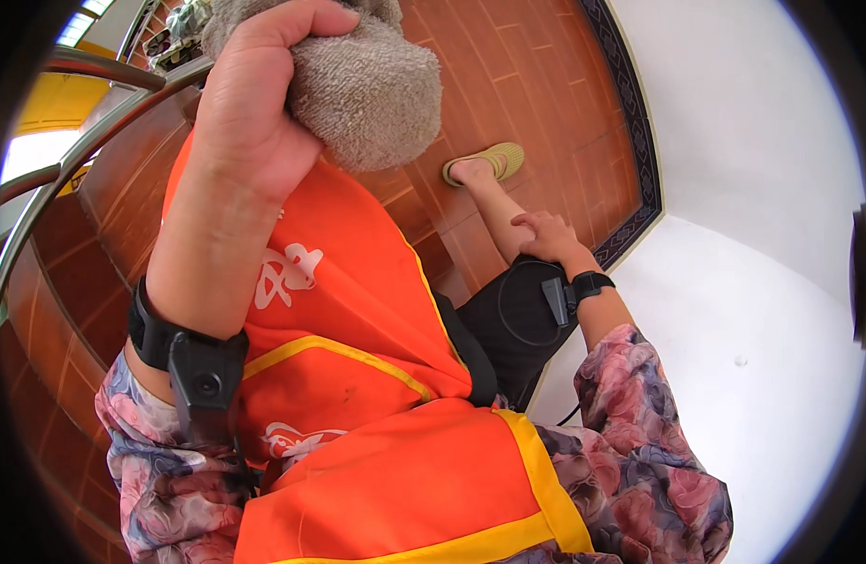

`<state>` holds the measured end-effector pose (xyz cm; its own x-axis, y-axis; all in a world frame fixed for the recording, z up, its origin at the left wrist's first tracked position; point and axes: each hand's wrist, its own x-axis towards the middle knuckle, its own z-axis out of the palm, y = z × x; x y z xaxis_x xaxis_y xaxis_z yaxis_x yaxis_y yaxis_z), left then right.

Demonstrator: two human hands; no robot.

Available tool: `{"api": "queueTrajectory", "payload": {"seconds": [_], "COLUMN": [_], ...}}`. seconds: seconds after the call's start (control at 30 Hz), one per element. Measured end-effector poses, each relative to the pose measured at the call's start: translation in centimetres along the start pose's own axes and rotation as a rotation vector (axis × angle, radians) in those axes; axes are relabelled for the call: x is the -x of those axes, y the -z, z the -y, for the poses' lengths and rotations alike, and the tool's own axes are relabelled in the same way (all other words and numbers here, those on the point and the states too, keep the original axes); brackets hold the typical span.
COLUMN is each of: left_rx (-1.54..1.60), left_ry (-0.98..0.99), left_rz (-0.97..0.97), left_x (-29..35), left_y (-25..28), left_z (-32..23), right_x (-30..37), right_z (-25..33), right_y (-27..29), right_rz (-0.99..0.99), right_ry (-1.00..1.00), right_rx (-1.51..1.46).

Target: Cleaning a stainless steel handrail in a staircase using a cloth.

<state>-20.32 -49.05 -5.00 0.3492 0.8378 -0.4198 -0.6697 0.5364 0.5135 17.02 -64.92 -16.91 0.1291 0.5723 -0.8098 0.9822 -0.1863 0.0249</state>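
Note:
At the top of the view, my left hand point(254, 103) is closed around a bunched grey towel point(369, 99). The towel's rounded end bulges out to the right of my thumb, and part of it goes out of the top edge. My left forearm is raised in front of my orange apron point(358, 282), which has yellow trim. Over on the right, my right hand point(551, 235) lies by the knee of my black trousers point(513, 320), holding nothing, with its fingers partly spread. Each forearm wears a black strapped device.
A curved metal handrail point(104, 132) runs along the left side, beside reddish-brown tiled steps point(47, 310). Tiled floor point(536, 85) with a dark patterned border point(630, 122) meets a white wall point(734, 113) on the right. My foot wears a yellow-green sandal point(503, 162).

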Motion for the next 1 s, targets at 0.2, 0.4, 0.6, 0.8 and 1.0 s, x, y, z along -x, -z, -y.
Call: {"api": "queueTrajectory", "payload": {"seconds": [0.2,0.4,0.6,0.8,1.0], "left_rx": [-0.027,-0.067,-0.037,-0.07,-0.057], "left_ry": [-0.021,-0.045,-0.039,-0.057,-0.07], "left_rz": [-0.024,-0.077,-0.062,-0.088,-0.065], "left_x": [0.3,0.0,0.1,0.3,0.3], "left_y": [-0.4,-0.3,-0.5,-1.0,-0.5], "left_z": [0.1,0.3,0.2,0.4,0.1], "right_x": [-0.4,-1.9,-2.7,-0.9,2.0], "right_z": [3.4,2.0,1.5,3.3,2.0], "right_y": [0.1,-2.4,-4.3,-2.9,1.4], "right_rz": [-0.103,-0.139,-0.115,0.131,-0.01], "right_ry": [0.024,0.308,0.448,0.203,0.025], "right_rx": [0.357,0.619,0.614,0.599,0.352]}}
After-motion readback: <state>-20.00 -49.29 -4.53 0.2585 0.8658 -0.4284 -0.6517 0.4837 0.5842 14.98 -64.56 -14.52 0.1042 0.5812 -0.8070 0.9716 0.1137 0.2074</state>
